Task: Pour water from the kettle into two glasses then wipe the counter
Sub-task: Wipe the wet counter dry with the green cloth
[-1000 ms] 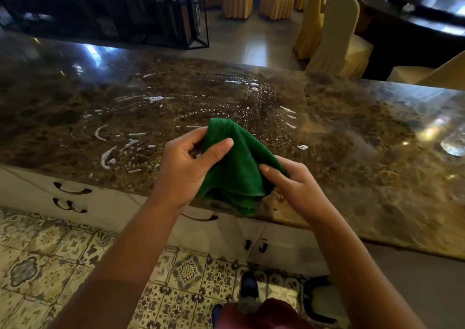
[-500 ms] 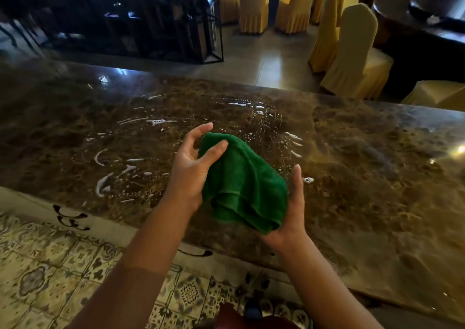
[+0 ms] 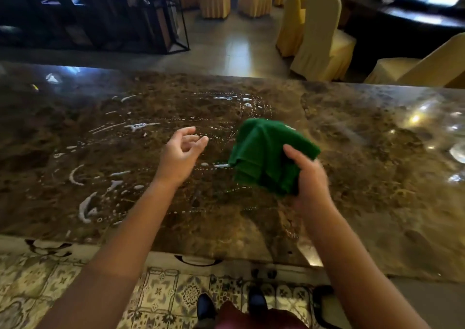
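Note:
A bunched green cloth (image 3: 264, 152) hangs above the brown marble counter (image 3: 364, 177), held from the right side by my right hand (image 3: 309, 177). My left hand (image 3: 181, 152) hovers to the left of the cloth, apart from it, with the fingers loosely curled and nothing in them. White streaks and beads of water (image 3: 85, 205) lie spread over the left and middle of the counter. A glass (image 3: 458, 152) shows only partly at the right edge. No kettle is in view.
Beyond the counter stand chairs in yellow covers (image 3: 319, 39) and a dark metal rack (image 3: 100, 14). White drawers with dark handles (image 3: 198, 260) run under the counter's near edge. Patterned floor tiles and my shoes (image 3: 205, 306) are below.
My left hand has let go of the green cloth and drawn away to the left. The right hand now holds the cloth alone and has carried it to the right.

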A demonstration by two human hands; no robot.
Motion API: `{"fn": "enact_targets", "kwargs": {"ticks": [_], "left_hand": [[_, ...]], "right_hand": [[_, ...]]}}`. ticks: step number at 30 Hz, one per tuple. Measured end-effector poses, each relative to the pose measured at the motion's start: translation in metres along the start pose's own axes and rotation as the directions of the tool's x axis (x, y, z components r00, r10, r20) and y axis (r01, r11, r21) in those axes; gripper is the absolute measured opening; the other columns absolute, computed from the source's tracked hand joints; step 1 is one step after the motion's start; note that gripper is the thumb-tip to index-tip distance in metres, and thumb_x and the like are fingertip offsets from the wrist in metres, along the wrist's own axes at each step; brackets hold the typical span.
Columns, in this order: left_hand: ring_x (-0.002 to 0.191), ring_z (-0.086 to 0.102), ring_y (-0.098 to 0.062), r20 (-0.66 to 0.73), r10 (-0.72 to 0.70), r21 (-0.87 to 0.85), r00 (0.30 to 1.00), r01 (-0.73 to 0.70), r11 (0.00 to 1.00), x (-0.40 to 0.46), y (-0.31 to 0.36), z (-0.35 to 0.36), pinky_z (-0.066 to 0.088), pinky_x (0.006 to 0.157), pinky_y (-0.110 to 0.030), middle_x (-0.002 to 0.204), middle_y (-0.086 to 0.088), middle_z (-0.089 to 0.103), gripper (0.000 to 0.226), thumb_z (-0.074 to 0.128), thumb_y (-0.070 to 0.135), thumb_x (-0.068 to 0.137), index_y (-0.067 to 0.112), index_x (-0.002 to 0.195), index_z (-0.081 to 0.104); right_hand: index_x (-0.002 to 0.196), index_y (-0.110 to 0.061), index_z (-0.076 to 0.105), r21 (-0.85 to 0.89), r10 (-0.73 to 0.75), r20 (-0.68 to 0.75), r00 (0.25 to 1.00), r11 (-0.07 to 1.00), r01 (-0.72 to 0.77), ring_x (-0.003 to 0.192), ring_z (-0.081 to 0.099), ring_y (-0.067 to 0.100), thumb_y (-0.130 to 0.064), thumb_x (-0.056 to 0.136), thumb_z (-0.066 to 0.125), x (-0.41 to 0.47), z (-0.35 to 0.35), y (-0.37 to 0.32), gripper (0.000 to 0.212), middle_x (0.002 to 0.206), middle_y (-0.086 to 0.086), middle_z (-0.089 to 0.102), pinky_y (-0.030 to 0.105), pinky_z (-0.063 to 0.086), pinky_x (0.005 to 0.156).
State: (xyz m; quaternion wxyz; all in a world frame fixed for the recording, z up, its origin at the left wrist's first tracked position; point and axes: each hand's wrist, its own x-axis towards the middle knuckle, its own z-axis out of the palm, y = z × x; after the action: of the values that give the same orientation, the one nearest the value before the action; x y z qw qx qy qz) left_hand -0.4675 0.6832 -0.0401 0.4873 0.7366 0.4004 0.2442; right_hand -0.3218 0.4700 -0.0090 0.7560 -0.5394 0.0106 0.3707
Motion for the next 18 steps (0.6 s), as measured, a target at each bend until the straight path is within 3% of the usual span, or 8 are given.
{"fn": "enact_targets", "kwargs": {"ticks": [3, 5, 6, 8, 11, 13, 15, 18], "left_hand": [[0.153, 0.030, -0.028, 0.070, 0.049, 0.552, 0.996, -0.080, 0.830, 0.024, -0.034, -0.028, 0.028, 0.123, -0.047, 0.163, -0.011, 0.038, 0.072, 0.047, 0.062, 0.100, 0.014, 0.154, 0.044], [0.160, 0.007, -0.029, 0.156, -0.026, 0.707, 0.987, -0.094, 0.701, 0.031, -0.052, -0.040, 0.014, 0.127, -0.051, 0.171, -0.010, 0.019, 0.090, 0.031, 0.075, 0.094, 0.016, 0.161, 0.029], [0.160, 0.001, -0.029, 0.193, -0.068, 0.762, 0.979, -0.106, 0.639, 0.030, -0.061, -0.043, 0.011, 0.127, -0.053, 0.173, -0.009, 0.012, 0.098, 0.025, 0.081, 0.089, 0.017, 0.164, 0.022], [0.160, -0.006, -0.029, 0.237, -0.129, 0.826, 0.963, -0.129, 0.549, 0.027, -0.073, -0.046, 0.007, 0.128, -0.055, 0.174, -0.008, 0.002, 0.108, 0.019, 0.087, 0.082, 0.019, 0.165, 0.013], [0.160, -0.010, -0.029, 0.280, -0.202, 0.845, 0.938, -0.141, 0.516, 0.026, -0.080, -0.049, 0.005, 0.128, -0.056, 0.174, -0.007, -0.004, 0.108, 0.024, 0.088, 0.083, 0.020, 0.166, 0.008], [0.159, -0.010, -0.030, 0.312, -0.233, 0.843, 0.921, -0.155, 0.516, 0.027, -0.081, -0.050, 0.003, 0.127, -0.058, 0.174, -0.008, -0.006, 0.111, 0.025, 0.089, 0.081, 0.020, 0.166, 0.007], [0.159, -0.010, -0.032, 0.335, -0.244, 0.841, 0.910, -0.172, 0.512, 0.027, -0.081, -0.049, 0.002, 0.127, -0.059, 0.173, -0.009, -0.007, 0.117, 0.023, 0.092, 0.076, 0.019, 0.166, 0.005], [0.158, -0.014, -0.036, 0.365, -0.263, 0.857, 0.893, -0.211, 0.470, 0.028, -0.082, -0.049, 0.000, 0.125, -0.062, 0.172, -0.013, -0.013, 0.122, 0.022, 0.095, 0.073, 0.017, 0.165, -0.001]], "right_hand": [[0.121, -0.020, 0.071, -0.369, -0.432, -0.058, 0.900, 0.847, 0.383, 0.097, 0.076, 0.006, -0.011, 0.102, 0.065, 0.015, -0.013, -0.018, 0.022, 0.106, -0.001, 0.079, 0.029, 0.061, 0.087], [0.137, -0.025, 0.066, -0.719, -0.591, 0.037, 0.806, 0.545, 0.432, 0.118, 0.069, 0.013, -0.025, 0.100, 0.065, 0.040, -0.026, -0.011, 0.037, 0.129, 0.005, 0.073, 0.036, 0.055, 0.103], [0.142, -0.024, 0.064, -0.852, -0.588, 0.119, 0.800, 0.353, 0.386, 0.131, 0.062, 0.024, -0.039, 0.098, 0.063, 0.053, -0.032, -0.004, 0.047, 0.140, 0.010, 0.068, 0.046, 0.048, 0.112], [0.145, -0.020, 0.062, -0.963, -0.407, 0.208, 0.889, 0.072, 0.258, 0.148, 0.045, 0.034, -0.073, 0.091, 0.048, 0.074, -0.042, 0.016, 0.077, 0.154, 0.013, 0.056, 0.055, 0.033, 0.122], [0.139, -0.022, 0.068, -0.980, -0.292, 0.147, 0.945, 0.085, 0.179, 0.149, 0.044, 0.031, -0.095, 0.082, 0.030, 0.076, -0.045, 0.032, 0.100, 0.153, 0.010, 0.058, 0.049, 0.034, 0.122], [0.139, -0.016, 0.067, -0.968, -0.432, 0.091, 0.897, 0.172, 0.181, 0.143, 0.050, 0.031, -0.082, 0.092, 0.034, 0.076, -0.047, 0.033, 0.088, 0.149, 0.012, 0.061, 0.046, 0.039, 0.118], [0.147, -0.012, 0.060, -0.978, -0.540, 0.050, 0.840, 0.145, 0.151, 0.152, 0.038, 0.033, -0.060, 0.100, 0.043, 0.081, -0.046, 0.032, 0.069, 0.160, 0.016, 0.049, 0.046, 0.028, 0.125], [0.158, -0.018, 0.047, -0.992, -0.507, -0.010, 0.862, 0.114, 0.055, 0.160, 0.020, 0.035, -0.053, 0.105, 0.046, 0.102, -0.037, 0.034, 0.063, 0.171, 0.015, 0.029, 0.049, 0.015, 0.130]]}}
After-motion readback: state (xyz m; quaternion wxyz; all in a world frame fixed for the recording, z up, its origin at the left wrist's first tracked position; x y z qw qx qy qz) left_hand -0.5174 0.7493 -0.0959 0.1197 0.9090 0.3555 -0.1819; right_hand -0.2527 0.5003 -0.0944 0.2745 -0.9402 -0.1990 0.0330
